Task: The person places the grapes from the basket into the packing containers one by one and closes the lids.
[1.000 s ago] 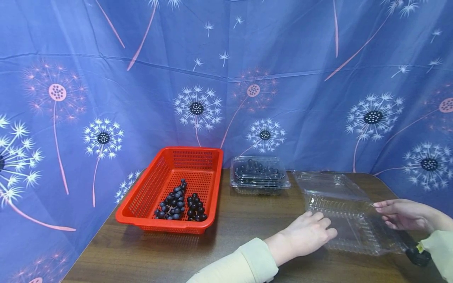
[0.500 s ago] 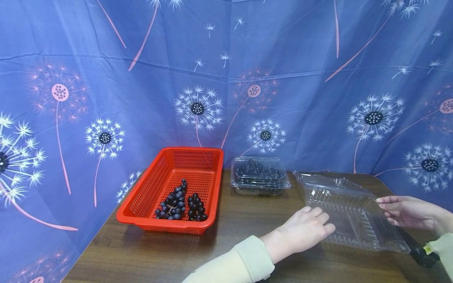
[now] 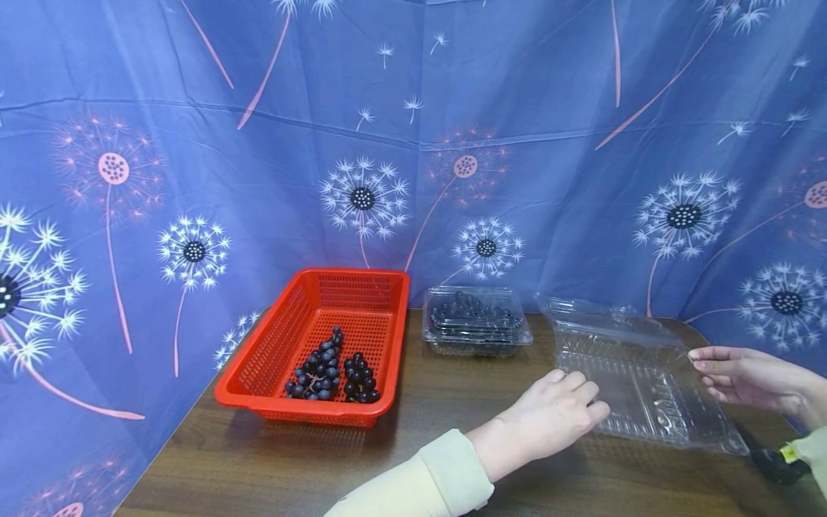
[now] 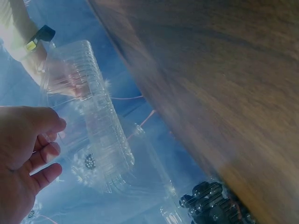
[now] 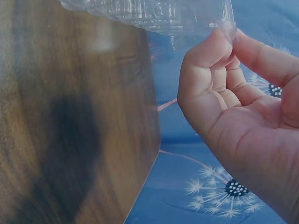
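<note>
A clear plastic clamshell container (image 3: 636, 384) hangs tilted above the right part of the table, its lid (image 3: 601, 316) spread out toward the back. My left hand (image 3: 549, 416) pinches its left edge between thumb and fingers; the other fingers curl loosely in the left wrist view. At the opposite edge, my right hand (image 3: 752, 377) pinches the rim with thumb and forefinger, as the right wrist view shows closely. No fruit shows inside this container. The left fingertips are partly hidden in the head view.
A red basket (image 3: 258, 359) on the left holds two bunches of dark grapes (image 3: 319, 370). Behind, near the curtain (image 3: 549, 179), sits a closed clear container (image 3: 474, 341) filled with dark grapes. Brown tabletop (image 3: 420, 431) lies in front.
The clamshell container has risen off the table and tilted, its lid lifting at the back. My right hand has moved up slightly; my left hand has shifted slightly left and up.
</note>
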